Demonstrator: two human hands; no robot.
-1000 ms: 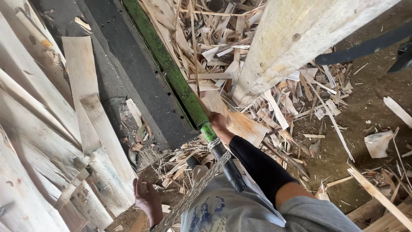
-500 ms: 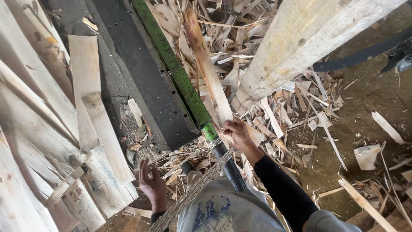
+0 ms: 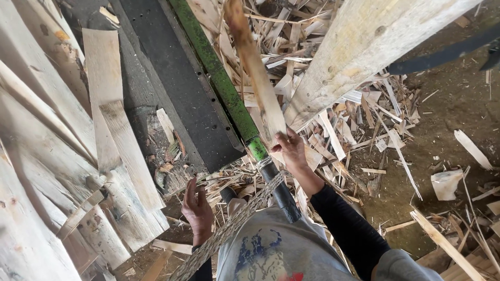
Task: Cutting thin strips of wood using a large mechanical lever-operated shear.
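My right hand (image 3: 289,150) grips the near end of a long thin strip of wood veneer (image 3: 255,67) that points away from me over a pile of scraps. The strip hangs just right of a green metal bar (image 3: 219,78). My left hand (image 3: 198,211) is lower and to the left, fingers apart, holding nothing, above wood chips on the ground. A woven strap (image 3: 234,224) runs diagonally in front of my torso, between the two hands.
A dark flat machine bed (image 3: 177,88) lies left of the green bar. Pale veneer sheets (image 3: 112,130) are stacked at far left. A thick wooden beam (image 3: 359,47) slants at upper right. Splinters and offcuts (image 3: 354,140) litter the dirt floor.
My right hand has picked up the long strip from the scrap pile and raised it so that it points away. My left hand has risen and its fingers have spread.
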